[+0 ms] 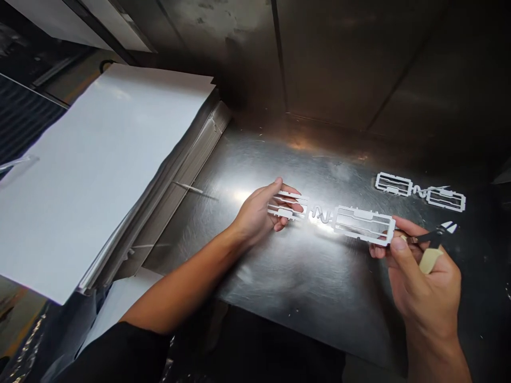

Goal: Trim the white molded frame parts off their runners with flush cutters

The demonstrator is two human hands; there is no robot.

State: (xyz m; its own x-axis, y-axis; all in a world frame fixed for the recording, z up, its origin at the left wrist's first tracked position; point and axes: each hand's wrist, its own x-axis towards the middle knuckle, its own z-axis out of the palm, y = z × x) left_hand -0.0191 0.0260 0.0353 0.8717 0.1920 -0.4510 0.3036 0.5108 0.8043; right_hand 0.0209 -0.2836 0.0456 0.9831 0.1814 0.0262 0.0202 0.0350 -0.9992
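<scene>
A white moulded plastic part (364, 222), two slotted rectangular frames joined by a wavy runner, is held level above the metal table. My left hand (263, 207) is closed round its left frame, thumb on top and fingers behind. At its right end, my right hand (425, 282) pinches the other frame between thumb and fingers. That same hand also keeps a pair of side cutters (433, 250) with cream grips tucked in the palm, jaws pointing away to the right. A second white plastic part (445, 199) of the same shape lies on the table behind my right hand.
A tall stack of white sheets (120, 138) stands on the left, with cut ties sticking out of its side. The metal table (287, 287) carries small white scraps, and a metal wall (339, 64) rises behind it.
</scene>
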